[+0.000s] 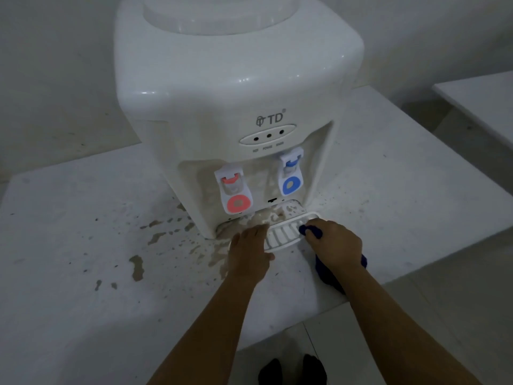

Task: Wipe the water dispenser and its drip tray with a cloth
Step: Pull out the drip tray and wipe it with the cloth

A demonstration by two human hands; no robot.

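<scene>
We stood in what looked like a plain utility or pantry corner: a white countertop water dispenser (236, 107) sat on a stained pale stone counter (83, 273) against bare white walls (55, 65), above a tiled floor (416, 329).

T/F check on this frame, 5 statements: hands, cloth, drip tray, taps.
1. The right hand holds a blue cloth. True.
2. The drip tray sits fully pushed into the water dispenser. False: it is pulled partway out, with both hands at its ends.
3. The red tap is on the image left, the blue tap on the image right. True.
4. The left hand rests on top of the dispenser. False: it is down at the tray's left end.
5. The counter around the dispenser is spotless. False: brownish stains spread over it left of the tray.
</scene>
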